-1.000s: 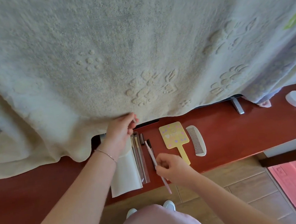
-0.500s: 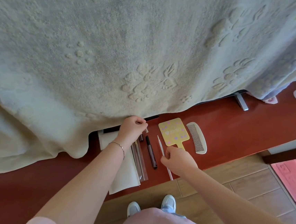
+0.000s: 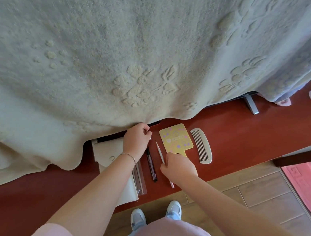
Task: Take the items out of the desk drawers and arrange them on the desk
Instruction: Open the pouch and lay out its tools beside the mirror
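Pen (image 3: pixel 160 152), thin and white, lies lengthwise on the red desk (image 3: pixel 238 140) at lower centre of the frame, pinched near its middle by the right hand (image 3: pixel 178 166). Just left lies a dark pen (image 3: pixel 152 165); just right, a yellow hand mirror (image 3: pixel 176 139) and then a white comb (image 3: pixel 202 145). Left hand (image 3: pixel 136 139), fingers curled, grips a small item at the hem of the cream blanket (image 3: pixel 125 54), above a white pouch (image 3: pixel 109 152).
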